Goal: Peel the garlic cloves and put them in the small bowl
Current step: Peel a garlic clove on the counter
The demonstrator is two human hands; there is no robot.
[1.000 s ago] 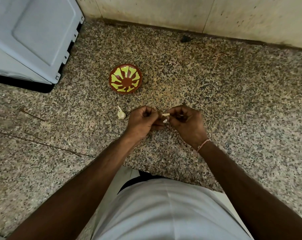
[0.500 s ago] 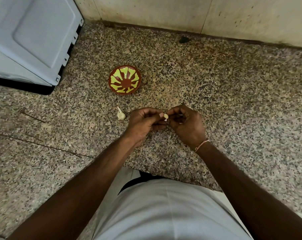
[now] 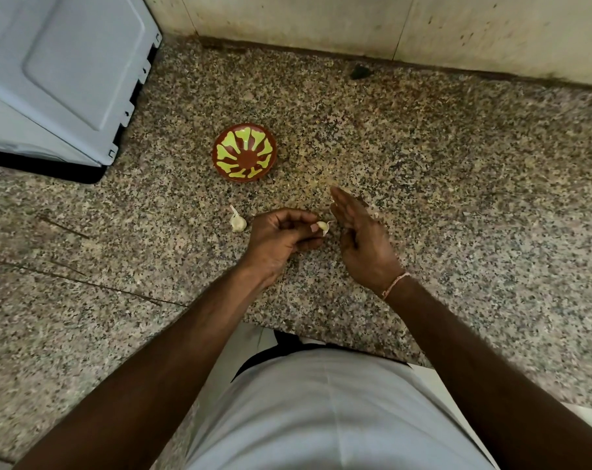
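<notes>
My left hand (image 3: 282, 239) pinches a small pale garlic clove (image 3: 322, 226) between thumb and fingertips, a flap of skin hanging off it. Just to its right my right hand (image 3: 359, 237) is off the clove, fingers stretched out straight and holding nothing. A second garlic piece (image 3: 237, 221) with a pointed papery tip lies on the speckled granite counter (image 3: 440, 184), left of my left hand. The small brown bowl (image 3: 245, 153) with a yellow-green sunburst pattern stands behind the hands; no garlic shows inside it.
A pale blue-grey appliance (image 3: 60, 72) fills the back left corner. A tiled wall (image 3: 355, 25) closes off the counter at the back, with a small dark lump (image 3: 359, 72) near its base. Thin sticks (image 3: 63, 228) lie on the counter at left.
Both hands were pinching the clove together. Now my right hand has let go and opened, fingers spread away to the right, while my left hand keeps the clove.
</notes>
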